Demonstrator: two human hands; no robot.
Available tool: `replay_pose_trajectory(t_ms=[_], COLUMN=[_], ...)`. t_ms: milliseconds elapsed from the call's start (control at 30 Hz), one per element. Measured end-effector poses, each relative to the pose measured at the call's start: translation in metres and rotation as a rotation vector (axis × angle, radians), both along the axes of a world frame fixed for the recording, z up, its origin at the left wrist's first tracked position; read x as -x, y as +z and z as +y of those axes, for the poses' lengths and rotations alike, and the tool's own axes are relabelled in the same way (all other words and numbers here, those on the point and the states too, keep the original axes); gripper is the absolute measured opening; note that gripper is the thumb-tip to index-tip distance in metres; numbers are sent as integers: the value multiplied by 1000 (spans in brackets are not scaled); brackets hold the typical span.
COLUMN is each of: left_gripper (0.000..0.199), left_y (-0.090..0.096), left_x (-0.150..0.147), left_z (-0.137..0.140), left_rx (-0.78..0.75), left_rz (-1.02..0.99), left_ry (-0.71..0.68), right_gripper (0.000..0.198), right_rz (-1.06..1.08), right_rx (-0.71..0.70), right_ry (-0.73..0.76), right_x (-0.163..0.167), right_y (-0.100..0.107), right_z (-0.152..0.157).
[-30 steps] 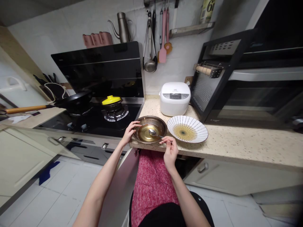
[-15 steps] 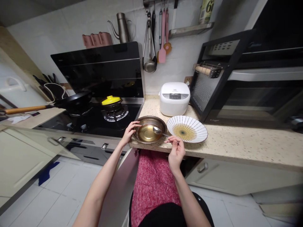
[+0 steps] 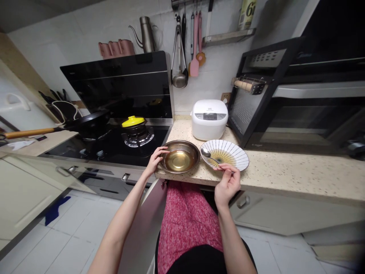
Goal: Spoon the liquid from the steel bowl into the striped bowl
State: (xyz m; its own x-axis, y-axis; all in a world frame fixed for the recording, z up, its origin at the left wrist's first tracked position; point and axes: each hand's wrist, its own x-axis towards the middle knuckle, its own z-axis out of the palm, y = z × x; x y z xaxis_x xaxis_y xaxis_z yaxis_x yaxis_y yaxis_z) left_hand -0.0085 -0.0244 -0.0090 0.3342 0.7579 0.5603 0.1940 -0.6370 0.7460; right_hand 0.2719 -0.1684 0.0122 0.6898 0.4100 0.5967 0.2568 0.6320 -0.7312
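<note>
My left hand (image 3: 154,161) grips the left rim of a shallow metal bowl (image 3: 195,153), its fingers laid over the edge. The bowl stands at the front of the counter and seems to hold some clear liquid, though I cannot be sure. My right hand (image 3: 227,186) pinches the handle of a metal spoon (image 3: 205,152). The spoon's head is over the left part of a white plate (image 3: 241,159) with dark radiating lines and a yellow centre. Whether the spoon touches the plate, or carries anything, I cannot tell.
Behind the plate stands a white rice cooker (image 3: 210,127). A small yellow-lidded pot (image 3: 133,121) and a black wok (image 3: 92,121) with a wooden handle sit on the stove. An oven (image 3: 310,121) is at the right, and utensils (image 3: 194,64) hang on the wall.
My right hand has moved right with the spoon, whose head went from over the metal bowl to over the plate. My left hand stays on the bowl's rim.
</note>
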Motion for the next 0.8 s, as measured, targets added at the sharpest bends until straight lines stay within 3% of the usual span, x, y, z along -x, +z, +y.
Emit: replay_pose_trajectory(t_ms=[300, 600, 700, 800], left_gripper=[39, 40, 40, 40], left_y=[-1, 1, 0, 0], left_x=[0, -1, -1, 0], left_z=[1, -1, 0, 1], left_rx=[-4, 6, 4, -1], left_rz=[-4, -16, -26, -28], left_ry=[3, -1, -5, -12], right_gripper=[25, 23, 24, 21], right_rz=[-303, -653, -692, -594], right_rx=[-64, -90, -101, -98], right_ry=[-121, -132, -120, -136], right_x=[-14, -31, -32, -27], right_y=[-7, -16, -17, -13], right_z=[3, 9, 10, 7])
